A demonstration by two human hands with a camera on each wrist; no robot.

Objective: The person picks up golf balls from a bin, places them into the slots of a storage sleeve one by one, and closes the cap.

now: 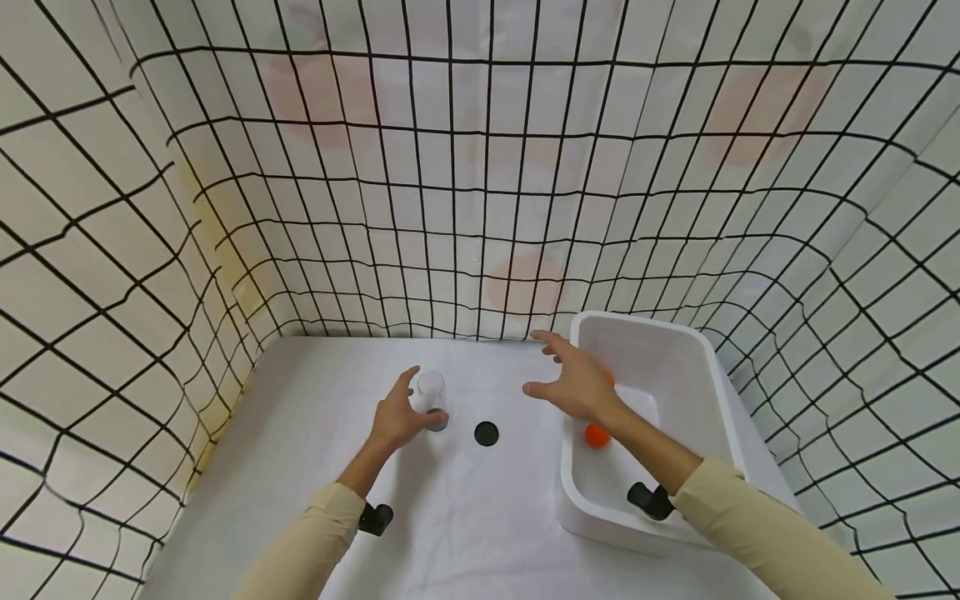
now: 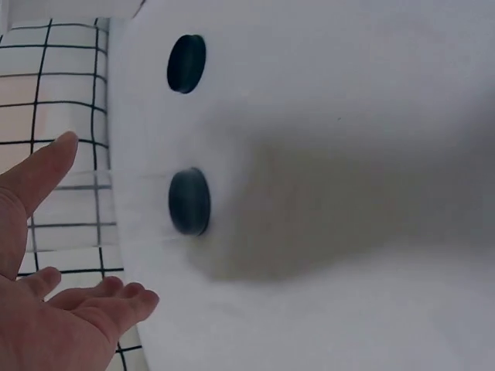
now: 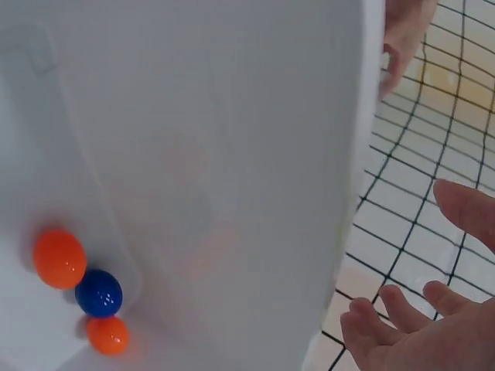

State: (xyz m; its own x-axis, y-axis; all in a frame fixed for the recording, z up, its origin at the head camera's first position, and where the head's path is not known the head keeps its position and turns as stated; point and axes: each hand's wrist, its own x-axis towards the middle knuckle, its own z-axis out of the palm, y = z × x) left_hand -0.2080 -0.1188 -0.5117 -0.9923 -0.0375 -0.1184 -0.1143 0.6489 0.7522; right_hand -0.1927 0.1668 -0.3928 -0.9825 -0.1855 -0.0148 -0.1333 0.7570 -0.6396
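A clear tube (image 1: 431,385) stands upright on a dark round base (image 2: 189,202). My left hand (image 1: 397,419) is beside it with thumb and fingers spread to either side. In the head view the thumb overlaps the base. To the right of the tube lies a second dark disc (image 1: 487,433), also visible in the left wrist view. My right hand (image 1: 581,383) hovers over the left wall of a white bin (image 1: 573,492), fingers apart and holding nothing. Inside the bin, the right wrist view shows two orange balls (image 3: 59,259) and a blue ball (image 3: 99,293) close together.
A white cloth covers the table (image 1: 315,417). Black netting (image 1: 483,192) rises at the back and along both sides, with pale sheeting behind it. The bin takes up the table's right side, near the net. A dark camera piece (image 1: 375,518) sits at the left wrist.
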